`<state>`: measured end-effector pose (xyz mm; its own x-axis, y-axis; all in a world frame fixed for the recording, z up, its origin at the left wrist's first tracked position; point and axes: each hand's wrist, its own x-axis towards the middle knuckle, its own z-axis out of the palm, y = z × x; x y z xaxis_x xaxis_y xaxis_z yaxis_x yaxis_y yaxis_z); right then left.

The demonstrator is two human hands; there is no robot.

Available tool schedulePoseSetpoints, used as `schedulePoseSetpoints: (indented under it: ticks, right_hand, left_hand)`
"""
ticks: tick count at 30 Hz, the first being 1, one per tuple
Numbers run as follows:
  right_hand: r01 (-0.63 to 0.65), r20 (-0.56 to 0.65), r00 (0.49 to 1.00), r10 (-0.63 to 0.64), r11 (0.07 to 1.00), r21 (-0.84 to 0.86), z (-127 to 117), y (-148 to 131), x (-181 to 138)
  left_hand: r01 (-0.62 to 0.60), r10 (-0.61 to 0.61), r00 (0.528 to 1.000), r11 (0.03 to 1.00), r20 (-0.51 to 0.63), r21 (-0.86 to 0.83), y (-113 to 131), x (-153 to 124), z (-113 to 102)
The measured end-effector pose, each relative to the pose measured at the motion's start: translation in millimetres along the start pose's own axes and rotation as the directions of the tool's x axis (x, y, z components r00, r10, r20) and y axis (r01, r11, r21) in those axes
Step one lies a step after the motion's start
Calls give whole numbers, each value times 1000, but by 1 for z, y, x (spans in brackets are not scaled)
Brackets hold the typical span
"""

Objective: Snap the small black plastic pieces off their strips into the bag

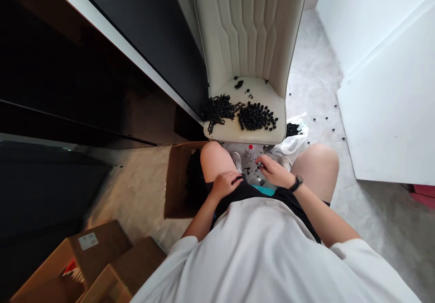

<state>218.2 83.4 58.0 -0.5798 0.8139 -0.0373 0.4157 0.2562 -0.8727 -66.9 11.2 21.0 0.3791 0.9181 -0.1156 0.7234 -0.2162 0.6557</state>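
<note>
My left hand (pixel 227 184) rests over my left thigh, its fingers closed on a small black piece (pixel 237 180) whose exact kind I cannot make out. Opposite it, my right hand (pixel 273 170) is held between my knees in a pinch, with a small dark scrap (pixel 260 164) at the fingertips. In front of both hands, the cream chair seat (pixel 226 132) bears a heap of small round black pieces (pixel 255 116). Left of that heap lies a tangle of black lattice-like scraps (pixel 220 107).
A cardboard box (pixel 173 180) with black material stands by my left leg. Beyond my right knee sits a white plastic bag (pixel 288 145) of black pieces. A red-capped bottle (pixel 250 149) and scattered scraps are on the floor. More cardboard boxes (pixel 102 242) stand lower left.
</note>
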Motion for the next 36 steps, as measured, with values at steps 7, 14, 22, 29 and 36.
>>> schedulePoseSetpoints:
  ticks: [7,14,22,29,36]
  right_hand:
    - [176,-129,977,-168,983,54,-25,-40,205]
    - [42,-303,953,1,990,137,-67,-33,326]
    - [73,-471,878,-84,996,-41,-67,46,142]
    - [-147,-450,883,133,989,4,-19,93,8]
    - [-232,-416,881,225,972,36,20,107,-35]
  left_hand:
    - [44,-42,999,995,-28,88,1,7,6]
    - [59,-61,998,993,9,100,2,3,5]
    - [17,-21,1000,988,23,152,-1,6,4]
    - [-12,11,1000,989,10,145,2,12,6]
    - [82,-81,991,997,-104,12,8,21,7]
